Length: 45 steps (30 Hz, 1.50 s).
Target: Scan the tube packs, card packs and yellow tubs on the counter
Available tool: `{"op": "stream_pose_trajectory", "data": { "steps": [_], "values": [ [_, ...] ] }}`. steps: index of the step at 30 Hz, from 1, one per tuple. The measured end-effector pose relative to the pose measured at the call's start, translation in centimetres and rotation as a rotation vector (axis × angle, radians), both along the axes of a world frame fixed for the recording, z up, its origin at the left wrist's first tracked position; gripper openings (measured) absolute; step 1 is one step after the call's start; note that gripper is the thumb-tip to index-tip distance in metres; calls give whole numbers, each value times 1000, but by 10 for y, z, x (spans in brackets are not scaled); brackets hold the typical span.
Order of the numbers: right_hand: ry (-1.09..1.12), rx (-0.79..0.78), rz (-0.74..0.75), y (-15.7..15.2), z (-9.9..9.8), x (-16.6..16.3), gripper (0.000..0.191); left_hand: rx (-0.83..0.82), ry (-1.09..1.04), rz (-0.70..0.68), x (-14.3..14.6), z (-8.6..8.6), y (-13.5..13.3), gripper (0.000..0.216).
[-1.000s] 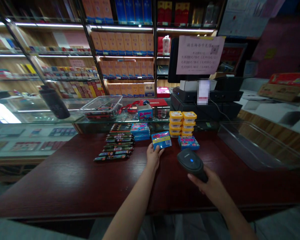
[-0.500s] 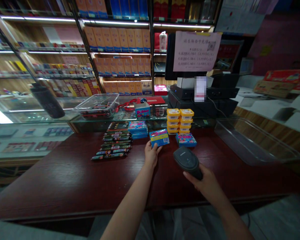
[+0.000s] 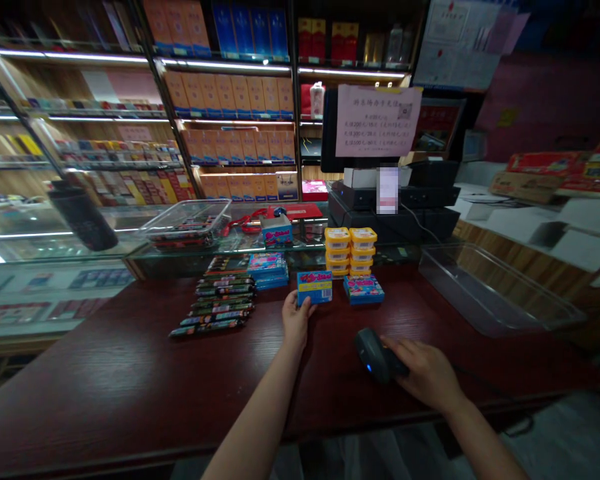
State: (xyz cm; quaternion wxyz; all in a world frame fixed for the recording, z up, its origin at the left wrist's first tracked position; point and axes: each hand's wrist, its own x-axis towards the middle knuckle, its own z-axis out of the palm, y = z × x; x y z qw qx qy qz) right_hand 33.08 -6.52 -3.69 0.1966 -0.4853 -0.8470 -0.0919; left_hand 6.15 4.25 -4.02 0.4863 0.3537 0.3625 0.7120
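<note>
My left hand (image 3: 296, 319) grips a small blue-and-yellow packet (image 3: 315, 287) by its lower left corner, the barcode side facing me. In my right hand (image 3: 425, 373) is a dark barcode scanner (image 3: 377, 357), turned on its side low over the table, a blue light glowing on it. Left of the packet lie a stack of blue packets (image 3: 267, 270) and a row of dark slim packages (image 3: 215, 300). To its right, another blue packet stack (image 3: 363, 289) sits before stacked yellow-lidded tubs (image 3: 350, 250).
A clear bin (image 3: 500, 293) stands at the table's right; another clear bin (image 3: 185, 227) with dark packages is on the glass counter. An open blue box (image 3: 277, 231), a black bottle (image 3: 83, 213) and a register (image 3: 395, 217) line the back. Shelves rise behind.
My right hand has lowered the scanner and rolled it onto its side; its blue light now shows. The packet in my left hand is turned more squarely towards me. The view has tilted up slightly.
</note>
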Motion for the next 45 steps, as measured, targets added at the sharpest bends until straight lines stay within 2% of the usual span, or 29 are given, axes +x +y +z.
{"op": "stream_pose_trajectory", "data": {
  "steps": [3,7,9,14,18,21,24,27,30,32,34,36,41,45],
  "values": [
    [13,26,-3,0,-3,0,58,51,166,104,-1,3,-2,35],
    [29,10,-28,-1,-1,-1,52,193,579,293,0,16,-4,17],
    [41,-11,-34,-1,0,-1,51,316,788,334,4,27,-4,11],
    [71,-41,-26,0,0,-1,50,645,1336,245,30,54,6,22],
    [83,-54,-28,0,1,-2,46,757,1732,146,59,64,22,20],
    [90,-57,-36,1,1,-2,45,813,1865,82,77,62,33,19],
    [90,-53,-45,2,0,-2,46,798,1833,43,86,55,40,18],
    [85,-46,-47,2,0,-2,46,734,1713,-30,82,43,44,18],
    [78,-38,-53,1,2,-2,45,701,1547,-101,69,30,46,38],
    [80,-34,-56,1,4,-2,44,640,1437,-36,59,21,46,45],
    [84,-35,-58,0,4,-2,44,521,1313,113,50,12,46,46],
    [87,-37,-55,0,4,-2,44,409,1182,207,44,6,47,41],
    [105,-40,-45,1,3,-1,45,361,1007,133,45,1,46,19],
    [115,-48,-52,1,3,-1,44,361,991,141,55,3,38,8]
  ]
}}
